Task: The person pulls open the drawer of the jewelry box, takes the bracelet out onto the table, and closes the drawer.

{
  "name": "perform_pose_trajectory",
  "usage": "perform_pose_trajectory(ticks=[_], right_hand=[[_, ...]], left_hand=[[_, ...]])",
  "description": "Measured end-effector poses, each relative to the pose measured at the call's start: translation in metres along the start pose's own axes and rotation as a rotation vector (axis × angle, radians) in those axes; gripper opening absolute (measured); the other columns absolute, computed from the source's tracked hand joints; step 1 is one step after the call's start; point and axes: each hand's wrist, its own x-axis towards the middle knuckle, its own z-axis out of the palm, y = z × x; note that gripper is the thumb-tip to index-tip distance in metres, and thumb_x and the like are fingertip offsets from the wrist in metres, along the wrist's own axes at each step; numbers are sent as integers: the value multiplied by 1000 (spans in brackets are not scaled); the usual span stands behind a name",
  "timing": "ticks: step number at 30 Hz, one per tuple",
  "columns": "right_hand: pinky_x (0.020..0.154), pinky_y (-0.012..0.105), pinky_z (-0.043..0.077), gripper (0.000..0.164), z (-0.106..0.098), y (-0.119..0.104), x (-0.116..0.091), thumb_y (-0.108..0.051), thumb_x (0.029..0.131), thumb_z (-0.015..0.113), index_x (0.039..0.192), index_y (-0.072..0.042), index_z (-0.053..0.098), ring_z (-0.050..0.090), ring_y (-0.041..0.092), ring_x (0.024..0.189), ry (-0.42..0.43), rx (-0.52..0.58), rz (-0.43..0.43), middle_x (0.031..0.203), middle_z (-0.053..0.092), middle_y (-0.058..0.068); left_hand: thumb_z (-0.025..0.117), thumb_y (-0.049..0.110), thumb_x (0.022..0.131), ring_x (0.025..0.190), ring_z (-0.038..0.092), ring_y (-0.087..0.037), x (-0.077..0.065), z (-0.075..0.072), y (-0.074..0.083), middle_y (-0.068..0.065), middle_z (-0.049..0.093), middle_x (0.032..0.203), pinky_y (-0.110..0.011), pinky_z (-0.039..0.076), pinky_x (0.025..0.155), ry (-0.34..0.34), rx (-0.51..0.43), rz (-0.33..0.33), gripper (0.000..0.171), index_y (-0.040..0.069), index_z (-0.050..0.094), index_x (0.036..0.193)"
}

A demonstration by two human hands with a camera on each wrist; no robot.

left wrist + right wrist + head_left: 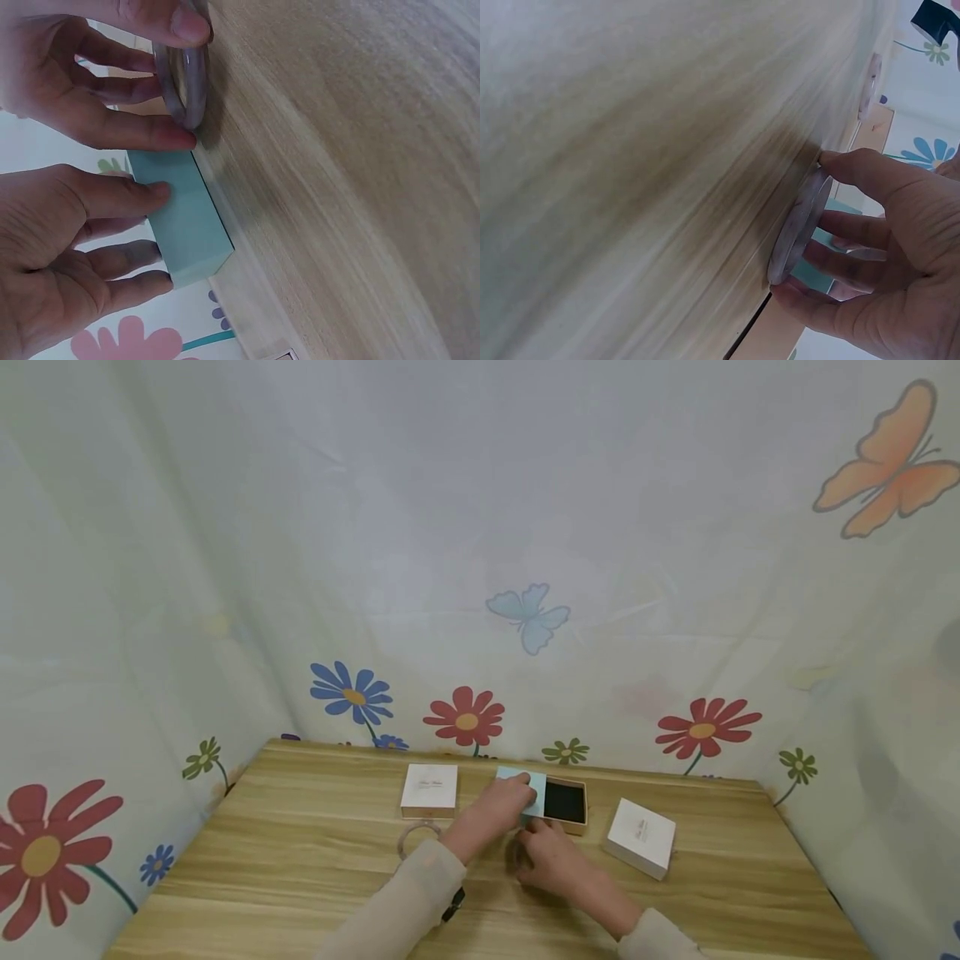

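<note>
A light-blue drawer box (531,781) stands at the back middle of the table. Its tray (566,802), with a black lining, is slid partly out to the right. My left hand (510,797) grips the blue cover, thumb on the near side in the left wrist view. Just in front of the box, my right hand (553,858) holds a translucent, pale purple bangle (801,221) by its rim between thumb and fingers. The bangle is close to the table top and tilted. A second bangle (408,837) lies left of my hands, partly covered by the left forearm.
A white box (430,787) with small print stands at back left, behind the second bangle. Another white box (641,837) sits turned at an angle on the right. The wooden table (300,852) ends at a flower-printed curtain (420,568). A black band (453,904) is on my left wrist.
</note>
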Motion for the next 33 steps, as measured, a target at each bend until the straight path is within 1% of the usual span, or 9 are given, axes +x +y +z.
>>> perform_pose_trajectory(ticks=[7, 15, 21, 25, 28, 33], right_hand=[[91, 51, 44, 35, 0, -2, -1, -24, 76, 84, 100, -2, 71, 57, 26, 97, 4, -14, -15, 90, 65, 7], [94, 53, 44, 37, -2, -2, -2, -25, 78, 84, 103, -2, 71, 58, 30, 102, 9, 1, -8, 95, 65, 9], [94, 51, 44, 39, -4, -4, -2, -26, 78, 85, 104, -1, 71, 58, 30, 102, -7, 9, -2, 97, 66, 11], [91, 50, 43, 38, -5, -5, -2, -26, 80, 84, 107, -1, 71, 56, 26, 100, -36, 35, 17, 98, 65, 10], [92, 50, 42, 37, -6, -6, -2, -25, 82, 83, 108, -2, 71, 55, 25, 101, -58, 61, 31, 98, 64, 8], [93, 53, 42, 34, -6, -5, -3, -25, 82, 82, 105, -3, 71, 54, 25, 99, -60, 88, 24, 94, 63, 6]], left_hand=[[78, 6, 89, 87, 60, -11, 0, 1, 1, 1, 58, 100, -30, 55, 78, 2, 15, -5, 20, 16, 75, 107], [75, 8, 92, 89, 61, -12, 0, 1, 2, 1, 59, 103, -31, 55, 81, 1, 6, -8, 20, 16, 75, 110], [77, 8, 90, 90, 61, -13, 1, 1, 2, 0, 58, 102, -31, 56, 81, -2, -1, -13, 21, 16, 75, 110], [78, 12, 90, 90, 62, -12, 1, 1, 2, 0, 59, 102, -31, 56, 80, 7, 22, -1, 19, 16, 75, 109], [79, 14, 90, 90, 62, -12, 1, 2, 2, 1, 59, 102, -30, 56, 78, 10, 36, 8, 19, 16, 75, 108], [82, 13, 87, 88, 60, -12, 0, 1, 2, 1, 58, 100, -32, 56, 79, 15, 40, 15, 21, 16, 75, 107]])
